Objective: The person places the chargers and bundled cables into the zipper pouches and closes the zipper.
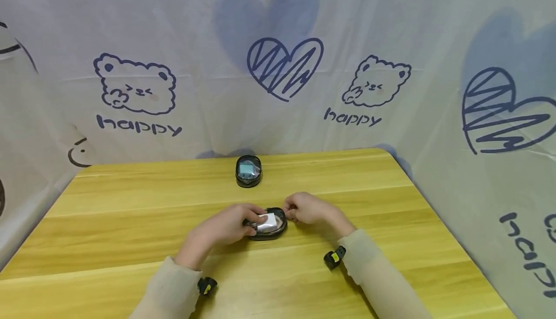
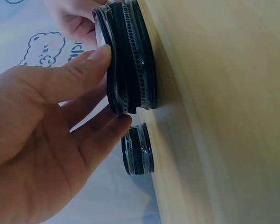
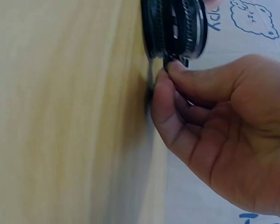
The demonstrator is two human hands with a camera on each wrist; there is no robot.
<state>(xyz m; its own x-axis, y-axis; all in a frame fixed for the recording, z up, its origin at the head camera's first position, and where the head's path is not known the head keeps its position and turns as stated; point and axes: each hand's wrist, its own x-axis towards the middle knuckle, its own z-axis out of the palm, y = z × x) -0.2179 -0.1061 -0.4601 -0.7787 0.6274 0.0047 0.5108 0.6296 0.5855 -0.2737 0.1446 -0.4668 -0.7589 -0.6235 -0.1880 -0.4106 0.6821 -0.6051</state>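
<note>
One black case [image 2: 133, 60], and we've got left hand [image 1: 236, 221] gripping it, right hand [image 1: 307, 208] pinching its right end, second case [image 1: 248, 172] behind it.

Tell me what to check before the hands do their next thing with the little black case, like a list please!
1. Left hand holding the near case: ok, its thumb is on the top side.
2. Right hand ready at the end of the case: ok, thumb and finger pinch a small dark piece there.
3. White item within the case's outline: ok, it shows from above.
4. Far case out of the way: ok, it stands apart, behind the near one.
5. Near case zipped all the way: cannot tell, the hands hide part of its edge.
</note>
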